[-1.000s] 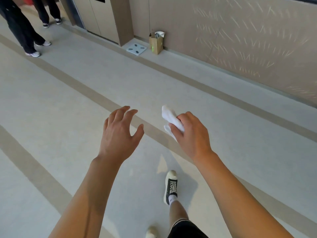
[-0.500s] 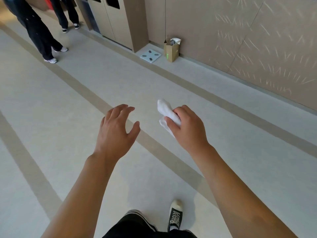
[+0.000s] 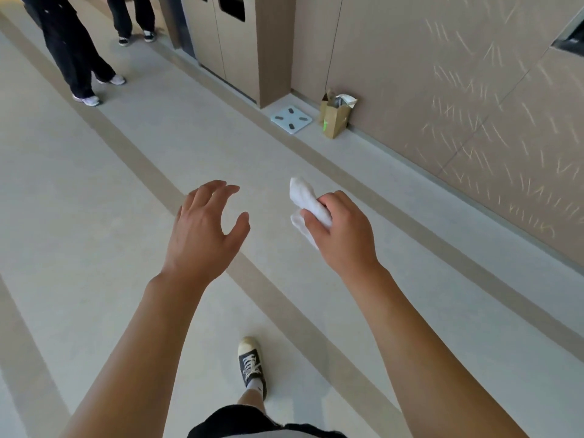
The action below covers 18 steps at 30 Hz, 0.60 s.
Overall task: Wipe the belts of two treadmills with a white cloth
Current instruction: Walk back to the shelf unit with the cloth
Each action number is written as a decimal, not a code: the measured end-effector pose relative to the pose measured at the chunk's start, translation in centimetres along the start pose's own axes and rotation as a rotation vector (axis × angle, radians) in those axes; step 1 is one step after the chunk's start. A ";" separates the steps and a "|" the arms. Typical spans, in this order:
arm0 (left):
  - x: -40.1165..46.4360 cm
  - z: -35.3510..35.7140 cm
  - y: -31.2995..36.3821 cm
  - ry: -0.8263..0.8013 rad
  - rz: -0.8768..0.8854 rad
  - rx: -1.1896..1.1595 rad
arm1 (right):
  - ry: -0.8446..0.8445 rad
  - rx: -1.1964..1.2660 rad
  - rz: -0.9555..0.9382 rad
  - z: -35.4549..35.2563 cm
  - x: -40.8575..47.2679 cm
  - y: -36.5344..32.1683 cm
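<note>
My right hand (image 3: 343,235) grips a crumpled white cloth (image 3: 304,200), which sticks out to the upper left of the fist. My left hand (image 3: 202,229) is held out beside it with its fingers spread and relaxed, holding nothing. Both hands hang in the air above a pale floor. No treadmill is in view.
A beige wall (image 3: 442,90) runs along the right. At its foot stand a brown paper bag (image 3: 335,116) and a flat white scale (image 3: 291,119). A tan bin cabinet (image 3: 234,39) stands further back. Two people's legs (image 3: 79,58) are at the upper left. My shoe (image 3: 251,365) is below.
The view has moved forward along the corridor, so the bag, scale and cabinet look nearer. My feet have changed position. Both hands keep the same pose, cloth still held.
</note>
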<state>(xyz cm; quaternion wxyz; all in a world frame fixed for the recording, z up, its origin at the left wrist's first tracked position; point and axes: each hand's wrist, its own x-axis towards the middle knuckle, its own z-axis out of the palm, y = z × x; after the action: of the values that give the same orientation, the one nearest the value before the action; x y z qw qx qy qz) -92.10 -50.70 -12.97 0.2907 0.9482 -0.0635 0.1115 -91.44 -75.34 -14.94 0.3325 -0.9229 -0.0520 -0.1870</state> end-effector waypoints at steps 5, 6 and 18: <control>9.0 -2.3 -5.6 0.011 -0.002 -0.013 | -0.003 0.000 -0.027 5.2 9.8 -3.0; 10.7 -2.6 -6.6 0.013 -0.005 -0.012 | -0.002 0.000 -0.032 6.2 11.6 -3.5; 29.1 -0.5 -15.3 0.021 -0.060 -0.045 | -0.024 0.014 -0.049 17.4 29.7 -1.8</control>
<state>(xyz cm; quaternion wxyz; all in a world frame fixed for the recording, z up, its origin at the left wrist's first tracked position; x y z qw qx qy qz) -61.20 -39.46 -13.57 0.3158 0.9416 -0.0344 0.1113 -58.97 -63.76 -14.91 0.3336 -0.9213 -0.0797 -0.1833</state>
